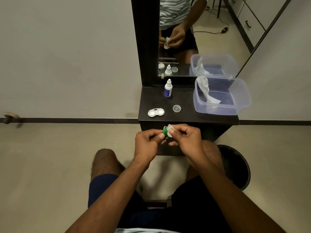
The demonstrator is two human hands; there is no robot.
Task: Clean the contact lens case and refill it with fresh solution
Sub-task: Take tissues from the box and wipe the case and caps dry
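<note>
Fingers of the left hand [146, 142] pinched a green cap [165, 131] while the right hand [185, 140] pinched a white tissue [170, 130] against it, above the worktop [188, 113] edge. Small, light, hard plastic, probably slick when wet, the cap seemed best gripped by its rim. The open case [156, 112] lay on the worktop near the bottle [168, 89].

Black dresser top [186, 115], lens case [156, 112], solution bottle [168, 88], clear cap [176, 108], plastic tub [242, 98]
</note>
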